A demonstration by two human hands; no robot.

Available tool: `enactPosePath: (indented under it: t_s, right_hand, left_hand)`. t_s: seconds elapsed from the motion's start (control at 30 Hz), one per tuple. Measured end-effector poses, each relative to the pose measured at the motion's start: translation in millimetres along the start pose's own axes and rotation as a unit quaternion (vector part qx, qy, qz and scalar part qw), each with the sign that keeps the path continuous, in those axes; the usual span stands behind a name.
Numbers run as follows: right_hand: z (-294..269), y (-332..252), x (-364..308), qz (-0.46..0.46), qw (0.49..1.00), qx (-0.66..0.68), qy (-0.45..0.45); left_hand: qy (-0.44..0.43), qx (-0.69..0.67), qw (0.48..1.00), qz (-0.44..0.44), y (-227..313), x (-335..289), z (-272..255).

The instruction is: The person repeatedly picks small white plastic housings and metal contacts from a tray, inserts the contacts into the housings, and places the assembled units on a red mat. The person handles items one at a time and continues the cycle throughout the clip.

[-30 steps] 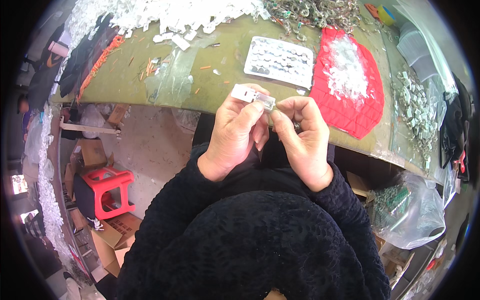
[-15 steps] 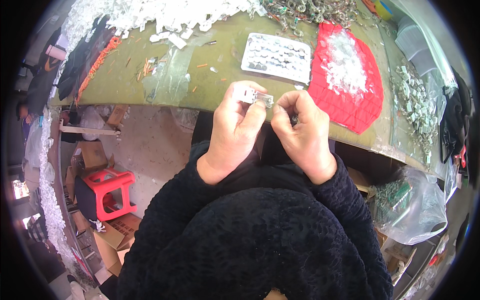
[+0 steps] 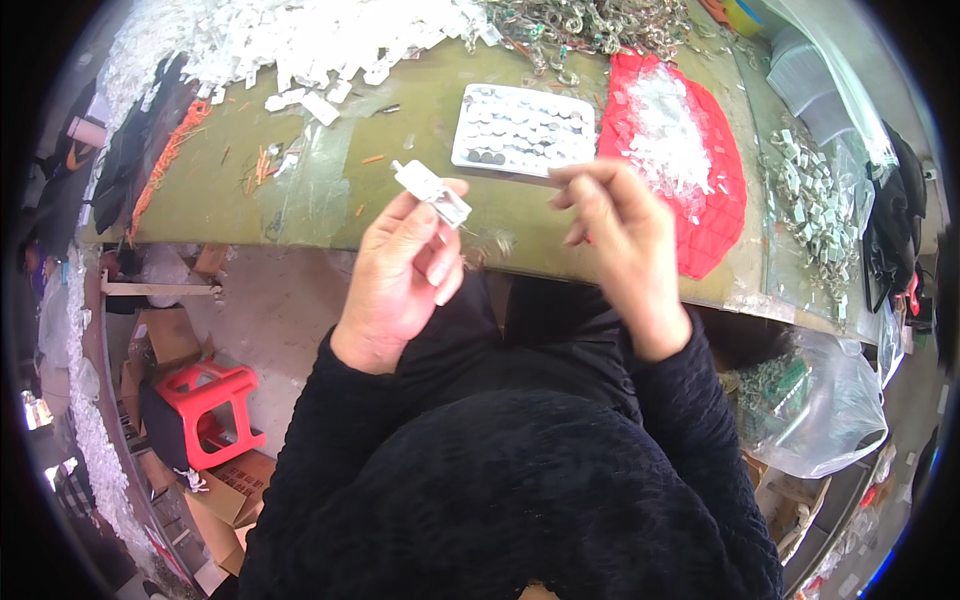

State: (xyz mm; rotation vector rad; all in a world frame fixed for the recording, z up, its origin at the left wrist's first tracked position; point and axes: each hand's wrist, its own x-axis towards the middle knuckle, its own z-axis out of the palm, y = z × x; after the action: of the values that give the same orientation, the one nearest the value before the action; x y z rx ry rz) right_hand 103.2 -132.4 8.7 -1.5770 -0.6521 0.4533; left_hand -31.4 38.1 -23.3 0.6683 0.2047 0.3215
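One held piece (image 3: 418, 180), one white tray (image 3: 460, 140), one red stool (image 3: 228, 384).

**Bright, but blown out up top**

Looks well lit tbh. Glares hard on the white pile (image 3: 290, 45). Smears at the right hand (image 3: 632, 240). Sinks into shadow under the table (image 3: 420, 125). Bends toward the rim, black in the corners.

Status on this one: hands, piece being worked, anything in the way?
Left hand gripping small white plastic piece. Right hand clear of it, near white tray; fingers blurred, grip unclear. Right hand hides part of red cloth.
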Motion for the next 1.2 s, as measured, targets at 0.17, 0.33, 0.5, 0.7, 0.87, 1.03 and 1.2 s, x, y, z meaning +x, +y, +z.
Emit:
enactPosePath:
  t_s: [0.17, 0.33, 0.5, 0.7, 0.87, 1.03, 1.2]
  right_hand:
    - [-15.6, 19.4, 59.3, -0.199, 0.927, -0.315, 0.051]
    - [-13.3, 31.0, 68.6, -0.196, 0.900, -0.389, -0.006]
    - [-18.3, 24.7, 68.9, -0.177, 0.898, -0.401, -0.034]
    - [-21.6, 17.3, 74.2, -0.170, 0.882, -0.434, -0.077]
    - [-20.3, 9.7, 74.8, -0.159, 0.890, -0.418, -0.086]
    - [-16.5, 9.9, 83.3, -0.163, 0.922, -0.342, -0.081]
    - [-15.6, 17.3, 86.8, -0.158, 0.914, -0.364, -0.082]
  left_hand:
    - [-0.041, -0.005, 0.999, -0.005, 8.9, 11.9, -9.6]
    - [-0.106, -0.077, 0.990, -0.051, 2.3, 30.4, -9.4]
    - [-0.057, -0.051, 0.994, -0.078, -7.6, 41.0, -11.1]
    - [-0.088, -0.068, 0.990, -0.087, -8.7, 44.4, -13.8]
    - [-0.085, -0.076, 0.989, -0.092, -9.2, 45.1, -14.6]
    - [-0.084, -0.069, 0.990, -0.092, -9.3, 46.4, -14.9]
    - [-0.081, -0.060, 0.991, -0.087, -9.6, 45.8, -14.8]
